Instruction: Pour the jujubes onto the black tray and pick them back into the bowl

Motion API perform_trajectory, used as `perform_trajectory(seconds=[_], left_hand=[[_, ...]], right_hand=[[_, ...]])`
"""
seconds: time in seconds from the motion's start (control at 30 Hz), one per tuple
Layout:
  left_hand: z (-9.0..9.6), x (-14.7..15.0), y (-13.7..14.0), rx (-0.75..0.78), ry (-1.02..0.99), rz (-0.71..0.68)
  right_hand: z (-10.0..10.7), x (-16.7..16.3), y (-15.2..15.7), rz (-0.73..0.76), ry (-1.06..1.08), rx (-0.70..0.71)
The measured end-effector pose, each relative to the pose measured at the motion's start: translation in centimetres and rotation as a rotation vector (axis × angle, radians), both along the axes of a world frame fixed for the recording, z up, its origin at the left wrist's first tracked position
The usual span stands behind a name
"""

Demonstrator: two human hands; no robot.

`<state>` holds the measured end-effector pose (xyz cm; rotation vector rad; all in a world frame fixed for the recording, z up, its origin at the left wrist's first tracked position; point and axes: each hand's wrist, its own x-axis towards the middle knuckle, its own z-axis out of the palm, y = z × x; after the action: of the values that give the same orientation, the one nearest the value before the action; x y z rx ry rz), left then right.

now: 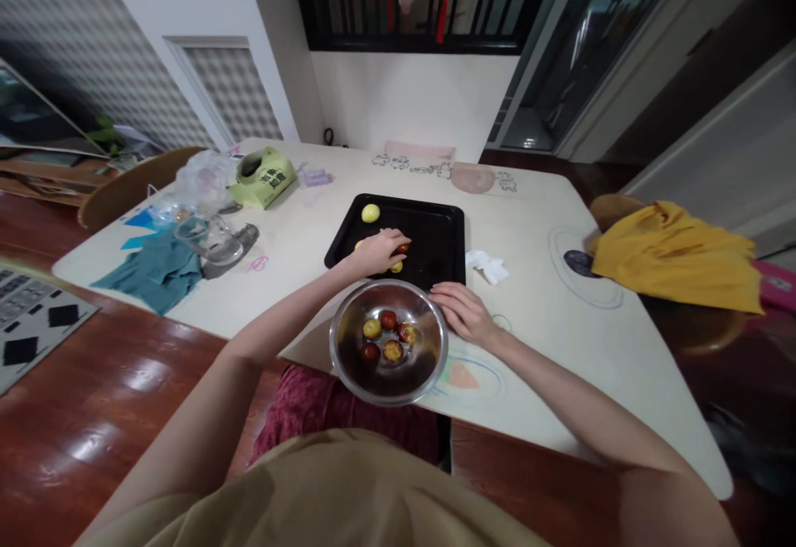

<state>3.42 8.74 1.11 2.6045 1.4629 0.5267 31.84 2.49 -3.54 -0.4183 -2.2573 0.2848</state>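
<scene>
My left hand point(376, 253) reaches over a black baking tray point(432, 224), with its fingers curled around a small red-brown ball point(403, 249). Close under that hand lies a yellow ball point(396, 267), and its palm partly hides another. A pale yellow ball point(371, 213) sits near the tray's far left corner. In front of the tray stands a shiny metal bowl point(389, 385) holding several balls, some yellow, some dark red, some mottled. My right hand point(465, 312) rests at the bowl's right rim by the tray's near corner, fingers stretched out and holding nothing.
On the left of the white table point(516, 240) are a green tissue pack point(270, 178), clear plastic bags point(205, 182), a glass jug point(217, 244) and a teal cloth point(158, 269). Crumpled white tissue point(487, 266) lies right of the tray. Yellow fabric point(677, 257) drapes a chair at right.
</scene>
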Motion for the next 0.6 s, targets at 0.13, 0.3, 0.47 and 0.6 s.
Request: perform_trajectory(seconds=[0.13,0.3,0.47,0.6], left_hand=[[0.5,1.9,1.3,-0.107,0.177,0.087],[0.8,3.0,2.9,-0.202,0.158,0.061],[2.2,2.8,0.4,-0.128,-0.187,0.013],[4.7,2.4,-6.2,-0.137,-0.534,-0.115]], right_hand=[[-0.8,-0.2,0.3,0.015,-0.029,0.079],[-0.8,-0.4,0.5,0.027,-0.010,0.173],[-0.8,-0.4,0.5,0.026,-0.020,0.169],[-0.8,-0.5,0.6,0.019,-0.017,0.176]])
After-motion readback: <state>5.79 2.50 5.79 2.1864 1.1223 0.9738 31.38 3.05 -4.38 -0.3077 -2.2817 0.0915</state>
